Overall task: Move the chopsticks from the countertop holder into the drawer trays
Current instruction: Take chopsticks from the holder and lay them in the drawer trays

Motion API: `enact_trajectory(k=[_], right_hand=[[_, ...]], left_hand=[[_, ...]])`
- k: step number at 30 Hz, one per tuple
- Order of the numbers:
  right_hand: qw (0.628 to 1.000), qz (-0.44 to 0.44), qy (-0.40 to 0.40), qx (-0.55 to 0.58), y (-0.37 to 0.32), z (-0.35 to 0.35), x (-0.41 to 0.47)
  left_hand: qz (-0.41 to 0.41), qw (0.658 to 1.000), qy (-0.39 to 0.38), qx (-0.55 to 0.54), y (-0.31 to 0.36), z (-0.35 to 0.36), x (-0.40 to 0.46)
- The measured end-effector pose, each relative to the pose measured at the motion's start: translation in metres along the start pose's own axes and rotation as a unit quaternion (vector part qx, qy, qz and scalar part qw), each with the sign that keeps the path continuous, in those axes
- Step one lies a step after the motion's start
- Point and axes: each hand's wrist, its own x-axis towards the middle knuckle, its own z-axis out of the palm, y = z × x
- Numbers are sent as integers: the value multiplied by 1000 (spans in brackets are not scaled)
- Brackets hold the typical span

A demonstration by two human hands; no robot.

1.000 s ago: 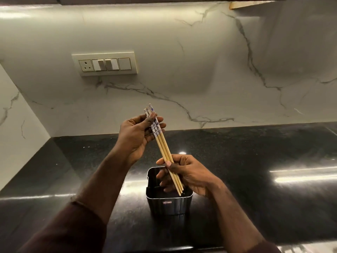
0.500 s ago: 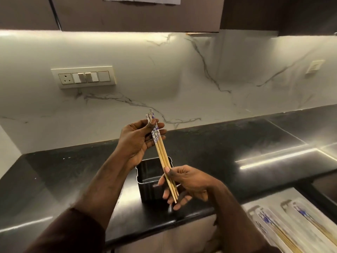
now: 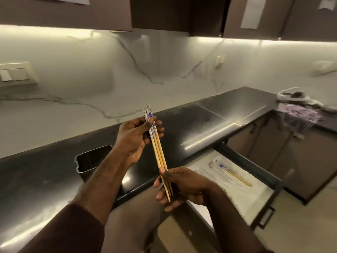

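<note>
The black countertop [image 3: 209,125] carries the metal holder [image 3: 91,161] at left; the open drawer [image 3: 242,181] below shows a wrapped pair in its tray; the left hand [image 3: 135,137] pinches the chopsticks [image 3: 160,154] at their patterned tops; the right hand [image 3: 182,187] grips their thin ends, above the drawer's edge.

We see a glossy black countertop [image 3: 209,125] carrying a metal holder [image 3: 91,161] near its front edge, and, well apart at the far right, a bundled cloth [image 3: 299,114].
</note>
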Motion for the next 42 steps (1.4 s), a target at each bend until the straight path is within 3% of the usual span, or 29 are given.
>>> enact_trajectory(k=[7, 15, 22, 33, 42], right_hand=[[994, -19, 107, 25, 34, -77, -105], [990, -22, 135, 35, 71, -207, -231], [979, -49, 178, 83, 83, -297, -302], [973, -5, 209, 97, 120, -406, -291], [981, 102, 160, 36, 107, -499, -184]], left_hand=[[-37, 996, -83, -14, -53, 133, -8], [-51, 993, -108, -24, -127, 310, -17], [-77, 988, -130, -14, -180, 415, -10], [-166, 979, -110, -45, -281, 462, 49], [-221, 974, 18, -47, -343, 429, 152]])
